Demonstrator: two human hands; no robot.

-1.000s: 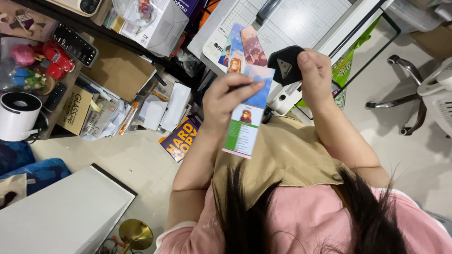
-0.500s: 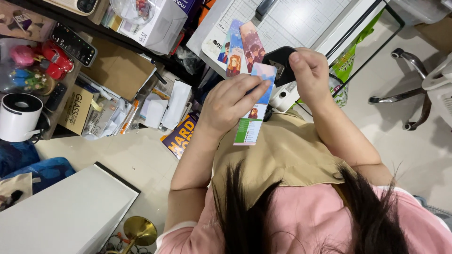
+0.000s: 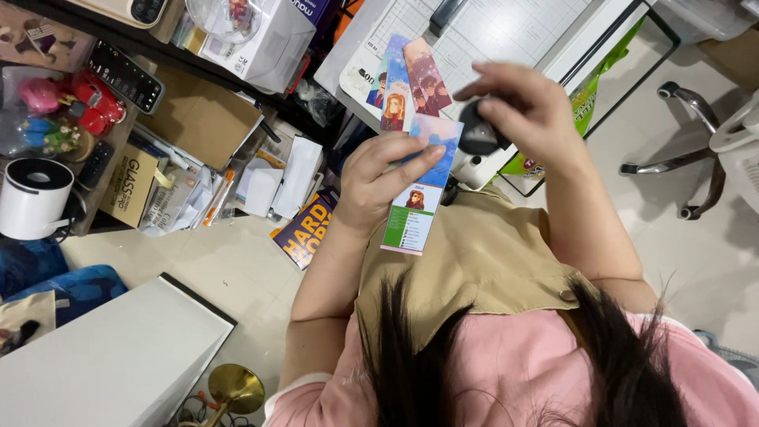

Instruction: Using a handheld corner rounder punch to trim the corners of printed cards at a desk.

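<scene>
While your left hand (image 3: 379,186) pinches the bookmark (image 3: 419,198) with its long axis pointing away from you, your right hand (image 3: 526,111) grips the black punch (image 3: 477,136) just beside its far right corner.

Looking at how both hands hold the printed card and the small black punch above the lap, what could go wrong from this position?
1. The left hand pinches the long printed card only near its top, so the free lower end could bend or swing.
2. The right hand holds the black punch close beside the card's upper corner; a misaligned squeeze might cut into the picture.
3. Both are held in the air above the lap, so a slip would probably drop them to the cluttered floor.
</scene>
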